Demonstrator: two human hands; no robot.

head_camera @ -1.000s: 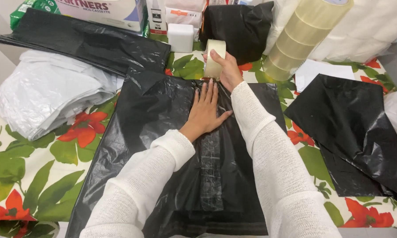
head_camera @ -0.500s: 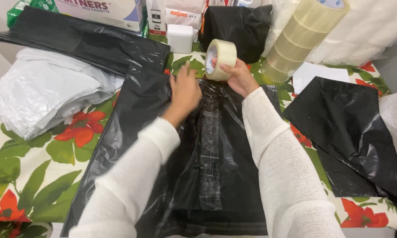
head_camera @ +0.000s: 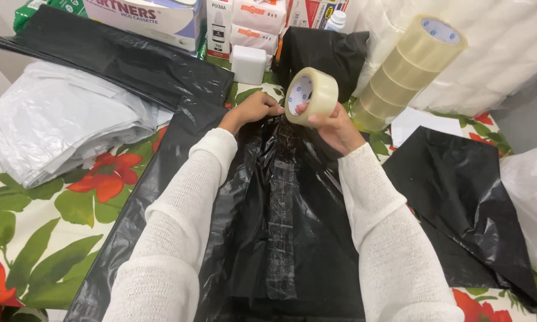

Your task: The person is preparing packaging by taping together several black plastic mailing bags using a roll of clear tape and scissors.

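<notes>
1. Currently I read the right hand as raised above the work, its fingers curled shut around a roll of clear tape, thumb at the core.
2. Compared with a second ago, this roll is lifted clear of the table and turned so its open core faces the camera; then it sat low at the far edge of the bag.
3. I read the left hand as closed in a pinch at the upper edge of the black plastic bag, just beside the roll. A second ago the same hand lay flat and open on the bag's middle.
4. The bag lies on the floral tablecloth directly in front of me, between both sleeves; a strip of clear tape runs lengthwise down its centre.
5. My judgement: flat pressing has ended and both hands now meet at the bag's far end, consistent with drawing or separating tape there. I cannot tell whether a free tape end is held.
6. Surroundings: a stack of tape rolls leans at right; folded white bags lie at left; another black bag lies at right.
</notes>
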